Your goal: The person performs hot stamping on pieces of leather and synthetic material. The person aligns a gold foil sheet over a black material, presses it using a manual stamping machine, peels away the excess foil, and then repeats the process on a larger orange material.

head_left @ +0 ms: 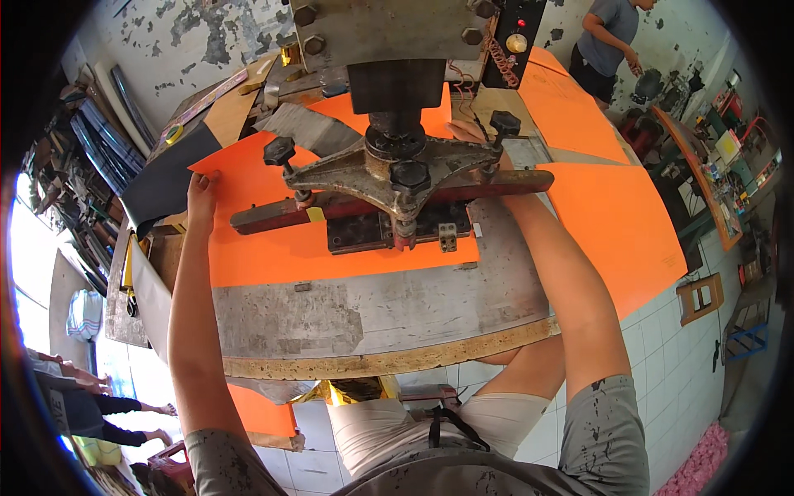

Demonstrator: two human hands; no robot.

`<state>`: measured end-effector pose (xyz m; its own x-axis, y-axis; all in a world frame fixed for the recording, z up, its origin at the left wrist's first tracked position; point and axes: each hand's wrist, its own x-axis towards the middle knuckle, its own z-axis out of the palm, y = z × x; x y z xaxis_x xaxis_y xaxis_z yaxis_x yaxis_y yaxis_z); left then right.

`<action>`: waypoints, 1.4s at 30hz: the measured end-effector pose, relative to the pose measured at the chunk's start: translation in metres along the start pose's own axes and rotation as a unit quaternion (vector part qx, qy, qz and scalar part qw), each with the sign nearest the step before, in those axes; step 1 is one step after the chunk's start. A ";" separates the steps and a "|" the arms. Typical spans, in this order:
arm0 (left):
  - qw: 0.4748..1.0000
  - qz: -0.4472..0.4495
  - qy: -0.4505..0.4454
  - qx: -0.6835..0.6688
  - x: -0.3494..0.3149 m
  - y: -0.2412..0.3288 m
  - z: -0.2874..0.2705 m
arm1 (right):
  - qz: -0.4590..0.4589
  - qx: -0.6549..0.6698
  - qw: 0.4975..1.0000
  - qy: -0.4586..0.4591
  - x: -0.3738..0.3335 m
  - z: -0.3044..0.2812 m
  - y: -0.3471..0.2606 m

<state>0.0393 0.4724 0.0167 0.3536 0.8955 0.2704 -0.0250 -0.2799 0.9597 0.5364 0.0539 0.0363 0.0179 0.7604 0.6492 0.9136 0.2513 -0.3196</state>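
An orange sheet (pixel 273 256) lies on the grey metal bed of a press, partly under its head. At the sheet's far left corner, my left hand (pixel 201 197) is closed on the edge, pinching it. My right forearm reaches behind the press's long reddish bar, which hides the wrist. Beyond the bar, part of my right hand (pixel 469 131) shows, fingers stretched out low beside another orange piece (pixel 430 118). Between my hands stands the press head (pixel 393 169), a three-armed metal frame with black knobs. Below it, a dark block (pixel 356 236) rests over the orange sheet.
More orange sheets (pixel 612 223) are spread at the right. A black sheet (pixel 169 169) lies at the left. The metal bed (pixel 397 314) ends in a worn wooden front edge (pixel 397 361). A person (pixel 608 45) stands at the back right; others appear at the far left.
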 end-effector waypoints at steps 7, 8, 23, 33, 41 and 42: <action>0.955 0.079 0.038 0.284 -0.071 0.032 -0.033 | 0.230 -0.083 0.962 -0.123 -0.029 -0.017 -0.094; 0.933 0.098 -0.016 0.347 -0.094 0.053 -0.013 | 0.229 -0.149 0.950 -0.154 -0.054 -0.035 -0.105; 0.847 0.112 -0.151 0.498 -0.314 0.127 0.050 | 0.182 -0.101 0.965 -0.162 -0.139 -0.050 -0.233; 0.859 0.096 -0.138 0.484 -0.315 0.134 0.058 | 0.188 -0.115 0.963 -0.153 -0.140 -0.051 -0.236; 0.858 0.113 -0.150 0.478 -0.315 0.134 0.050 | 0.192 -0.099 0.964 -0.155 -0.137 -0.050 -0.237; 0.857 0.108 -0.146 0.482 -0.314 0.135 0.051 | 0.198 -0.105 0.961 -0.160 -0.137 -0.051 -0.237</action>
<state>-0.0280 0.1356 0.0573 0.6610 0.7013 0.2671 0.6149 -0.7101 0.3430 0.3385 -0.1402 0.0585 0.2854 0.9254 0.2496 0.9237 -0.1961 -0.3291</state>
